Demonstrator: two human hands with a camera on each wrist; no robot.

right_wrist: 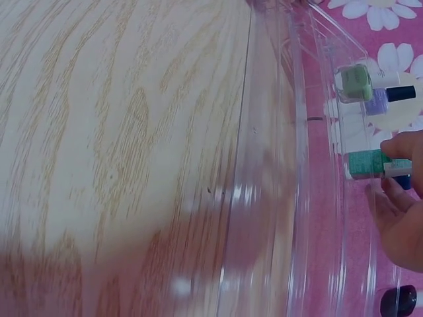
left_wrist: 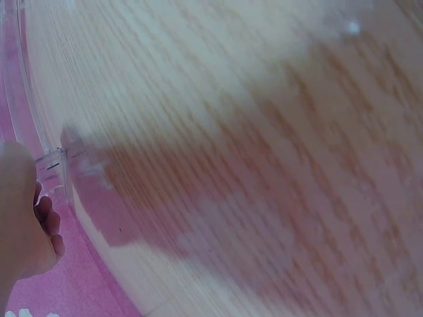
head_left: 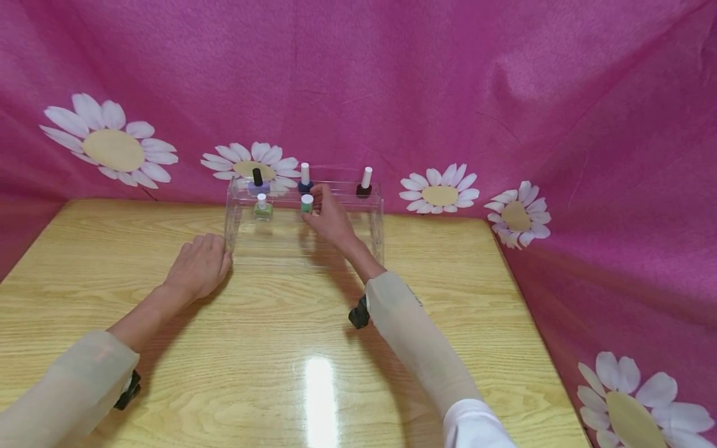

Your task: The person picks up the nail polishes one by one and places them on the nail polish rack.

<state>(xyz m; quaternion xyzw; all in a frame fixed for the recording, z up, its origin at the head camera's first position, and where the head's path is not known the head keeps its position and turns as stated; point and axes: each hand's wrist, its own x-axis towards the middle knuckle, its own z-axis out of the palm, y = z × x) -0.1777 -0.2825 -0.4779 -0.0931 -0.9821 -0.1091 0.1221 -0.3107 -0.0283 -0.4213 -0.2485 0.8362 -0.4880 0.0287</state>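
Note:
A clear acrylic stepped rack point(head_left: 274, 250) stands at the table's far side. My left hand point(head_left: 198, 266) is at its left side, fingers curled about the rack's lower corner; the left wrist view shows only part of this grip. On the rack's front step, my right hand point(head_left: 334, 223) pinches a green nail polish bottle point(right_wrist: 365, 164) with a white cap between thumb and fingers. Left of it on that step sits a light green nail polish point(head_left: 263, 211). Along the back step are a lilac nail polish point(head_left: 258, 185) with a black cap, a dark blue one point(head_left: 305, 185) and a dark one point(head_left: 364, 190).
The wooden table point(head_left: 252, 373) reaches toward me, with a bright light reflection on it. A pink cloth point(head_left: 347, 81) printed with white daisies hangs close behind the rack and along the right side.

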